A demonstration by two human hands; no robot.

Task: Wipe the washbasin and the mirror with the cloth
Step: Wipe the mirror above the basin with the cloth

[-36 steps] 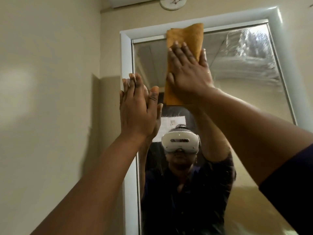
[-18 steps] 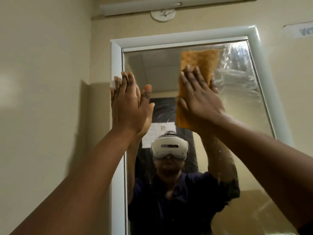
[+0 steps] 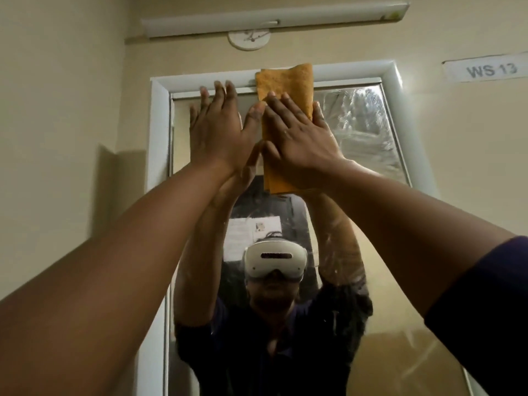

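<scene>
High on the mirror (image 3: 365, 144), right hand (image 3: 300, 138) fingers spread pressing cloth (image 3: 288, 87), left hand (image 3: 220, 130) flat, seemingly on glass

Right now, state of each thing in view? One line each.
cloth: folded, pressed flat on mirror, top edge over frame
mirror: streaked wet at upper right
right hand: flat, fingers straight, presses cloth
left hand: flat, fingers straight, at the glass
tube light: unlit
</scene>
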